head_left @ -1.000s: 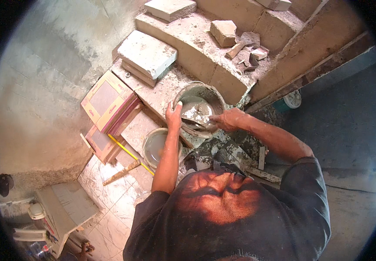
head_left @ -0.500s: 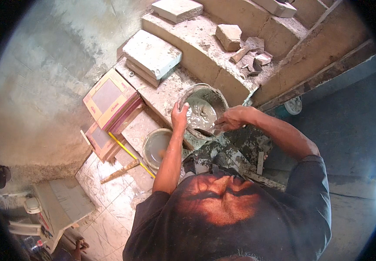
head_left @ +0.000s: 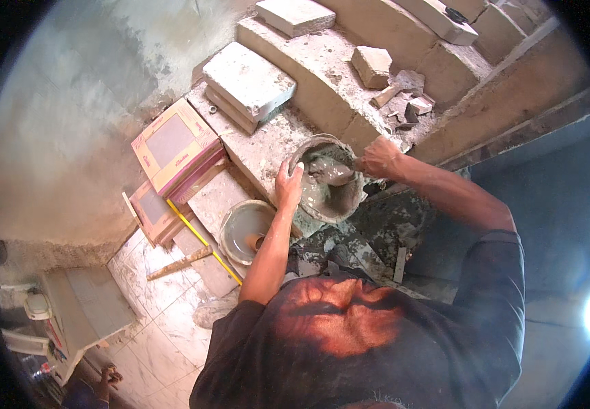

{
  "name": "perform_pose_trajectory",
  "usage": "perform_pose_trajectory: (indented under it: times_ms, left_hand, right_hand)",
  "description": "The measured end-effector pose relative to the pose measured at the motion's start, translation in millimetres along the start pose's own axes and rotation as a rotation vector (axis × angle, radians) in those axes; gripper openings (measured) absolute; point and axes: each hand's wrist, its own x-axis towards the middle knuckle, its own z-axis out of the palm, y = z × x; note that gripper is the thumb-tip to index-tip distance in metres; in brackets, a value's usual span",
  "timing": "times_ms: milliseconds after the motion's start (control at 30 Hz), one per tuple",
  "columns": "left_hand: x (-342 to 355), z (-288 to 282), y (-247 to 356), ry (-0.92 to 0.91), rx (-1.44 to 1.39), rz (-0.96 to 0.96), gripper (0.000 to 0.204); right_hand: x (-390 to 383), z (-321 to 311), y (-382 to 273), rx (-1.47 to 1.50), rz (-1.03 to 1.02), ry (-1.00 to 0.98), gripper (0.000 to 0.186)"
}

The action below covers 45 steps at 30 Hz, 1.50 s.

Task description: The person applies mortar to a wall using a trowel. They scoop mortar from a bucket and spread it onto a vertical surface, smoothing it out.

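A bucket of wet grey mortar stands in front of me on the step, tilted a little. My left hand is closed on its left rim, thumb over the edge. Above the right rim, my right hand is wrapped round the handle of a trowel, most of which the fingers hide. The mortar-coated trowel blade reaches into the bucket. Beside my left forearm sits a second bucket of cloudy water, with a brown handle-like piece inside it, partly hidden by the arm.
Stacked tile boxes stand at the left by the wall. Concrete blocks and rubble lie on the steps. A yellow strip and a wooden stick lie near the tiled floor. Another person's hand shows at lower left.
My right hand has moved up and right, from inside the bucket's right edge to above the rim. The trowel blade now shows in the mortar. My left hand keeps its hold.
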Motion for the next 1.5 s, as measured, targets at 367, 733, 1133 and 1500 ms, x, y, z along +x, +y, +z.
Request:
perform_pose_trajectory:
  times_ms: [367,733,1133,1500]
  left_hand:
    - [2.8,5.5,-1.9,0.034,0.093,0.030,0.052]
    - [-11.4,-4.7,8.5,0.177,-0.129,0.017,0.034]
    - [-13.4,-14.3,-30.4,0.217,-0.265,-0.024,0.037]
    - [-28.3,1.4,-11.1,0.192,-0.243,-0.066,0.046]
  right_hand:
    - [-30.1,-5.6,-22.5,0.411,0.425,0.186,0.028]
    - [3.4,86.0,-79.1,0.555,0.180,0.284,0.022]
    - [-4.2,-2.2,-43.6,0.335,0.213,0.237,0.040]
    - [12.7,8.7,-68.4,0.358,0.094,-0.106,0.023]
